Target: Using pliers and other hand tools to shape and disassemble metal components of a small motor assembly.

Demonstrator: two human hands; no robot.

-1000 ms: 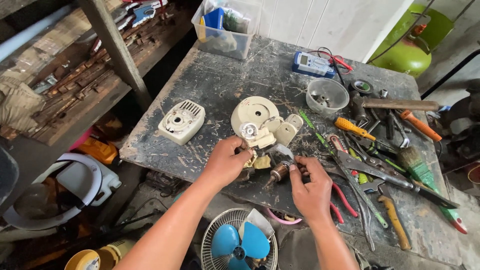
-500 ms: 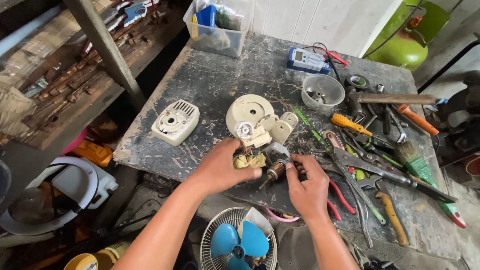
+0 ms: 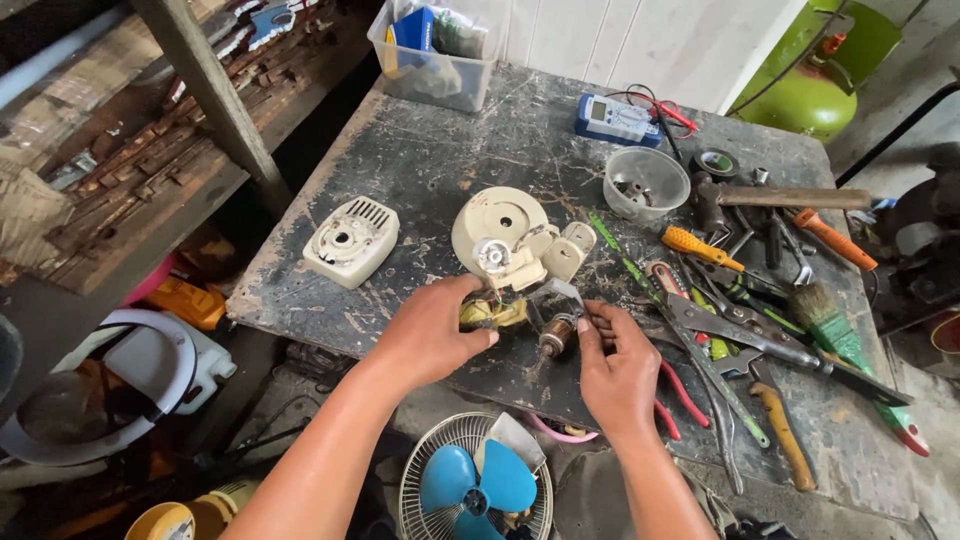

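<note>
2 hands grip a coppery motor on the scuffed metal table

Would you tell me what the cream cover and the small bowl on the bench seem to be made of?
Cream cover: likely moulded plastic, matte, with slotted vents and grime. Small bowl: probably translucent plastic, since small parts show through its cloudy wall.

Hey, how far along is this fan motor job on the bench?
Done, by the look of it: the cream rear cover lies off to one side, and the cream motor housing lies opened. In hand: the left hand grips the motor windings while the right hand touches the rotor. Left: nothing is reassembled, and the blue fan blade sits in its grille below the table.
</note>
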